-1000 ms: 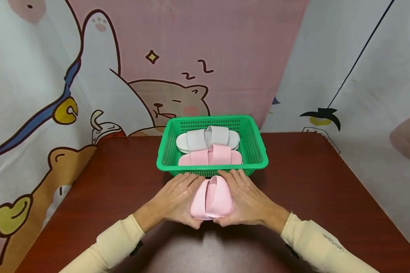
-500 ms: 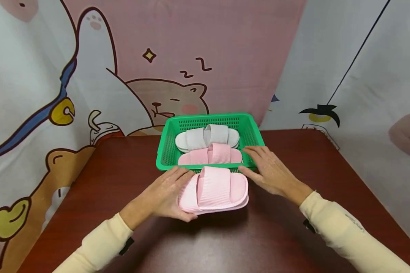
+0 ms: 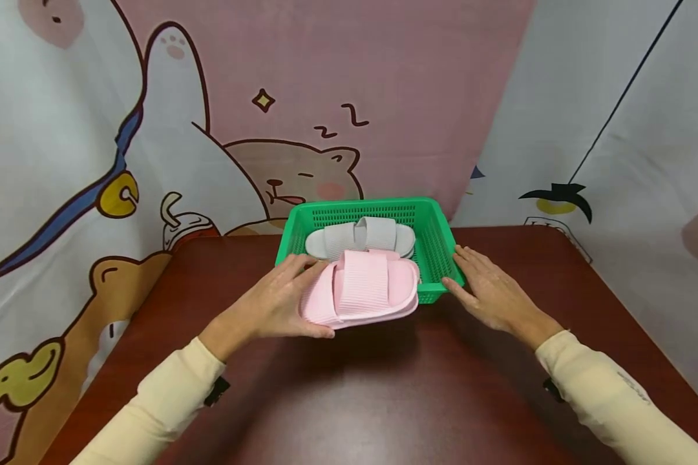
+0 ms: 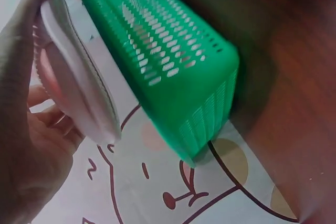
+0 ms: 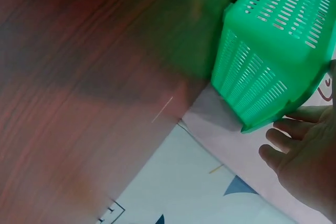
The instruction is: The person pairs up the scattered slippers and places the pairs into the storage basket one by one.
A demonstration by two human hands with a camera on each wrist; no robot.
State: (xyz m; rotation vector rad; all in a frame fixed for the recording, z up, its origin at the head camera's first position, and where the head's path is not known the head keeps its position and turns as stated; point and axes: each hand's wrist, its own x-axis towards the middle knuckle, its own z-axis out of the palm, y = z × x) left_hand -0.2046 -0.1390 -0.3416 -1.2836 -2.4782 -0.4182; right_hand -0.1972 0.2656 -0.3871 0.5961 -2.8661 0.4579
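Note:
My left hand [image 3: 276, 298] grips the left end of a pair of pink slippers [image 3: 363, 287], nested together, with the thumb below and fingers above. In the head view they overlap the front rim of a green plastic basket [image 3: 436, 258]; the left wrist view shows them above that rim. White slippers [image 3: 378, 234] lie at the back of the basket. Another pink pair in front of them is mostly hidden behind the held slippers. My right hand [image 3: 497, 290] is at the basket's front right corner, fingers extended along the rim, seemingly touching it.
The basket stands at the back of a dark red-brown table [image 3: 349, 400]. Behind it hangs a cloth [image 3: 407, 97] printed with cartoon animals, which also runs along both sides.
First both hands held the pink slippers before the basket. The right hand let go and moved right to the basket's corner. The left hand raised the slippers and brought them over the front rim.

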